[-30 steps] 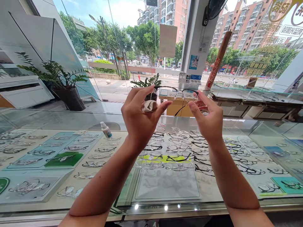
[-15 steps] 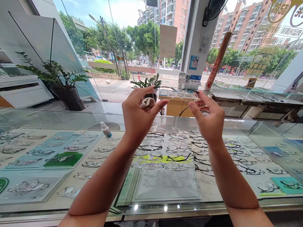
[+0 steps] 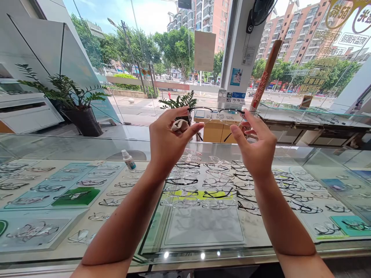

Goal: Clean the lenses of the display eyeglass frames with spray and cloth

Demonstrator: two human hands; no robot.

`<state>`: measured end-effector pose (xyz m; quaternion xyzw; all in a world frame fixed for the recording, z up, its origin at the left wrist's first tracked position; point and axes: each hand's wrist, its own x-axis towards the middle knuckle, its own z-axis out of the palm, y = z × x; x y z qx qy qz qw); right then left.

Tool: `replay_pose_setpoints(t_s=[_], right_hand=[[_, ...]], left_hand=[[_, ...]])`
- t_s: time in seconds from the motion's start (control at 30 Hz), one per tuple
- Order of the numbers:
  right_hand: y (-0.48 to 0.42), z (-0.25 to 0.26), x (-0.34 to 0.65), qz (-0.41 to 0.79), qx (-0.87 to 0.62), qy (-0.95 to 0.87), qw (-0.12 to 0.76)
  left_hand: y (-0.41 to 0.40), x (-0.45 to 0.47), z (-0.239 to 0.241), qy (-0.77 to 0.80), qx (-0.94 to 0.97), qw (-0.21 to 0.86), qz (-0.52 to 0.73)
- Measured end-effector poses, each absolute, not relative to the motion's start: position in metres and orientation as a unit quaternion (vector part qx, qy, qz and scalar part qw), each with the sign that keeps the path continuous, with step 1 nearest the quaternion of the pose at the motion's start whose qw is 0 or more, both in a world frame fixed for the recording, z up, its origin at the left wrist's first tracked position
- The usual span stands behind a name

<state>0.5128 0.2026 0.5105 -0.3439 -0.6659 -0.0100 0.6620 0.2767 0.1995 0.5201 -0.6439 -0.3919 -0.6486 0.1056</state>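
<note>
The glasses are held up at eye level above the table, lenses facing the street beyond the window, one temple hanging down below the frame. The left hand pinches the frame's left end between fingertips and thumb, and the same grip keeps a small balled cloth tucked against the palm. The right hand has the frame's right end in a light fingertip pinch, the other fingers spread loose.

To do this well, I judge the hold should stay on the rim ends and hinges, never on the lenses, so no new prints are laid down. The frame is best tipped slowly against the bright sky so smears show up. The cloth should stay clear of the lens being checked.

Against the earlier frames, the glasses now sit a little higher than half a second ago, with the lenses more upright and better seen. A second ago the cloth lay lower in the left hand, nearer the thumb.

Below the glasses, rows of frames lie under the table's glass; a small spray bottle stands left of the left hand.
</note>
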Motion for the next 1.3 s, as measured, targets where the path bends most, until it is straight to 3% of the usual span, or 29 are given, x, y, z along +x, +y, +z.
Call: replay_pose_setpoints(t_s=[0.17,0.6,1.3], right_hand=[[0.2051,0.5084,0.5123,-0.036,-0.361,-0.666,0.652],[0.2082,0.5068,0.5116,-0.008,-0.389,-0.679,0.622],[0.2094,0.5059,0.5124,0.008,-0.377,-0.686,0.623]], left_hand=[[0.197,0.2785,0.5206,-0.413,-0.634,0.077,-0.65],[0.1901,0.2821,0.522,-0.403,-0.638,0.202,-0.625],[0.1894,0.2817,0.5224,-0.387,-0.639,0.213,-0.63]])
